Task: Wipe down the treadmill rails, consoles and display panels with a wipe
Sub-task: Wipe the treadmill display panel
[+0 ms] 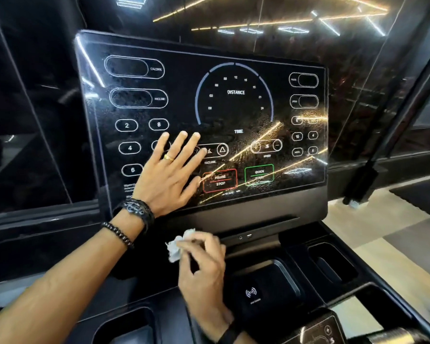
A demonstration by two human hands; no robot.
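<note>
**Wiping a treadmill console: hand placement and hazards**

The left hand lies flat, fingers straight and spread, on the lower left of the display panel, just beside the red PAUSE/STOP key. The right hand pinches a crumpled white wipe below the panel, over the console ledge. Droplets or streaks appear on the glass. Likely risks: the bracing palm may trigger a touch key or leave fresh smears, and a small balled wipe may spread moisture rather than lift it.
</note>
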